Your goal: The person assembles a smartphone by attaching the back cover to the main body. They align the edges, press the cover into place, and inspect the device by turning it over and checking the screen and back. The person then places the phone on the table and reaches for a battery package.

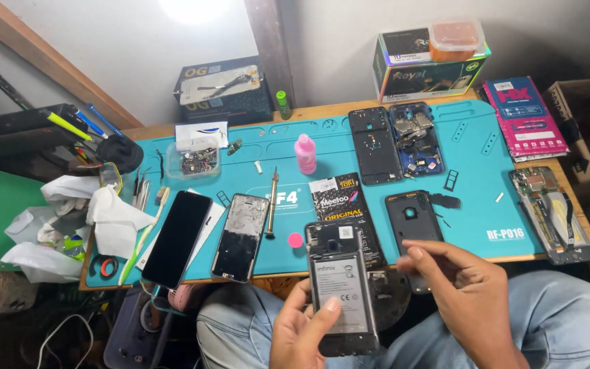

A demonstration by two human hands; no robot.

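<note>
Your left hand [303, 329] grips an opened phone [341, 295] over your lap, back cover off, grey battery showing. Your right hand [464, 290] hovers beside it, fingers loosely curled, empty. Far right sits a green box [431, 72]; a pink packet [524, 116] lies beside it.

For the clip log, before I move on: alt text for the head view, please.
A seated person's left hand holds an opened phone with its battery showing, while the right hand hovers beside it, fingers pinched. Beyond lies a teal repair mat strewn with dismantled phones, a pink bottle and a screwdriver.
</note>
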